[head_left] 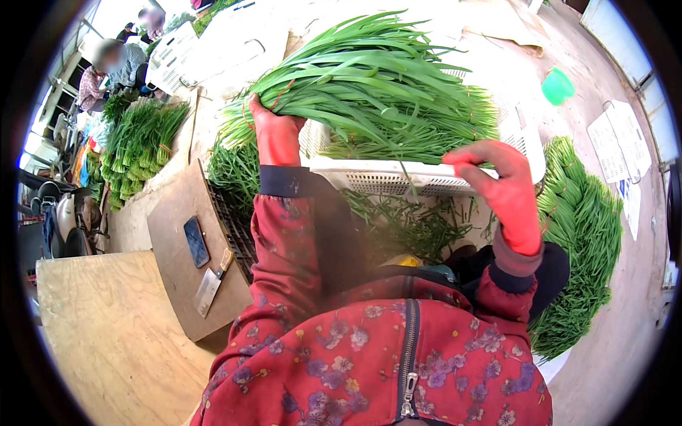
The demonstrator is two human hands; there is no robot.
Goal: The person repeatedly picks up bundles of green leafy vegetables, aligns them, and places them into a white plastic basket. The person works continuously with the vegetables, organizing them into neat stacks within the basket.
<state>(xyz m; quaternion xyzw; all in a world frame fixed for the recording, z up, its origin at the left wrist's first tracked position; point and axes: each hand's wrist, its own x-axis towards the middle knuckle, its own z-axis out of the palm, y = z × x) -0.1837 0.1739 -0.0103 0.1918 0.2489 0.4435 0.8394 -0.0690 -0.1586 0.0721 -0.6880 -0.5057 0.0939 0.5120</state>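
Observation:
My left hand (pixel 276 130), in a red glove, is closed around the pale stem end of a bundle of long green leaves, likely garlic chives (pixel 351 69), tied with red bands. The leaves spread to the right over a white plastic crate (pixel 373 173), where more banded bundles (pixel 426 141) lie. My right hand (pixel 498 181), also red-gloved, is raised at the crate's near right corner with its fingers bent and nothing visible between them. Part of the crate's contents is hidden under the leaves.
A board at left holds a phone (pixel 196 242) and a cleaver (pixel 213 285), beside a plywood sheet (pixel 117 319). Loose leaves (pixel 415 223) lie before the crate. Further bundles stand left (pixel 138 144) and right (pixel 581 239). A green tub (pixel 558 86) and people (pixel 114 66) are farther off.

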